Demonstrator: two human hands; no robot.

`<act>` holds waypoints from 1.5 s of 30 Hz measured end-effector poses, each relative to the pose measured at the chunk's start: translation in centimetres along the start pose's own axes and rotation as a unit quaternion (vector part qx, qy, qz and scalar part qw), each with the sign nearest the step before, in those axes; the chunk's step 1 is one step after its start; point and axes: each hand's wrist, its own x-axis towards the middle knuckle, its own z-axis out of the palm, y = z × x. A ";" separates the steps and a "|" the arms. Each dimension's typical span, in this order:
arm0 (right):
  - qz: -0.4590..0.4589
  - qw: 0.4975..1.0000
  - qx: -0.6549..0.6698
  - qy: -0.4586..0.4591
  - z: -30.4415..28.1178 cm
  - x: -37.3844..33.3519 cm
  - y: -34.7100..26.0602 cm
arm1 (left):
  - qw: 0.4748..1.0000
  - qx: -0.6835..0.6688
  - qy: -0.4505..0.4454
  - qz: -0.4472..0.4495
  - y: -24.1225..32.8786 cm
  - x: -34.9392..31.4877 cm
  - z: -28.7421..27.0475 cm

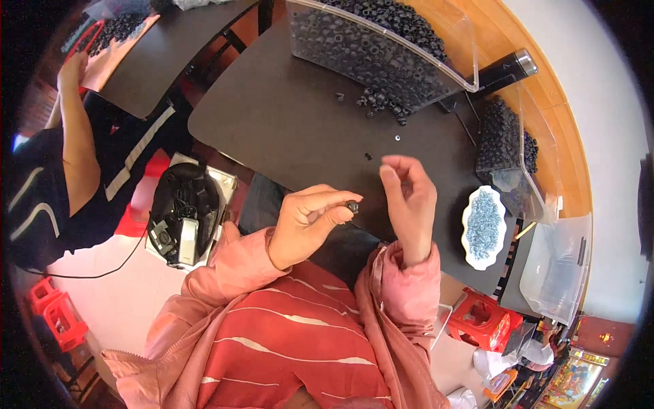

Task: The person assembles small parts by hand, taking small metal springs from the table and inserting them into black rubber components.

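My left hand [308,223] is closed, pinching a small black round plastic part [351,206] between thumb and fingertips above the table's near edge. To its right, my right hand [411,201] is raised with thumb and forefinger drawn together; anything between them is too small to make out. Just left of those fingertips, a tiny black piece [369,156] lies on the dark table [272,129]. A small white ring-like piece [398,138] lies a little farther off. Several loose black parts [378,102] are scattered before a large clear bin [368,54] full of similar ones.
At the right stand a white scalloped dish [466,235] of small clear bluish pieces, a second clear bin [501,146] of black parts and a dark flask [507,69]. A co-worker's arm [78,146] reaches over another table at left. Below it sits a black bag [167,198].
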 end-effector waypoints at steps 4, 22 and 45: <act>-0.110 0.967 -0.227 0.041 0.0 2.7 1.6 | 1.000 -0.009 0.026 -0.008 -0.2 0.1 -0.4; 0.067 0.949 0.288 -0.112 -1.3 -2.7 -0.2 | 1.000 -0.004 0.015 0.003 0.8 0.3 0.2; 0.096 0.933 0.340 -0.073 -0.9 -4.8 1.6 | 0.998 0.068 -0.011 0.008 0.3 0.2 0.7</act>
